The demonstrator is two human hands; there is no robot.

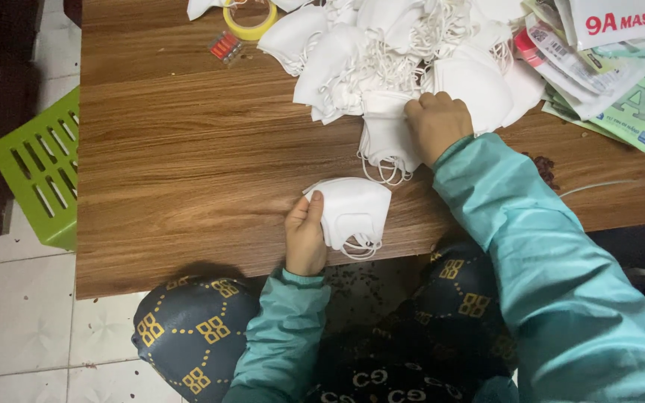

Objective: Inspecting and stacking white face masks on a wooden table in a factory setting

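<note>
Nearest, at six o'clock on the wooden table [188, 164], the left hand [304, 237] is closed around a small stack of folded white face masks [354, 213], thumb pressing on top, seemingly to keep them squared. Farther, at twelve o'clock, the right hand [437, 125] pinches one white mask [388, 134] from the loose white heap [382, 52].

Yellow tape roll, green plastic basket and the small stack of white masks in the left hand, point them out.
Yellow tape roll [251, 22], head view, front rim.
Green plastic basket [39, 164], head view, slotted side.
Stack of white masks [356, 209], head view, top mask's middle.
</note>
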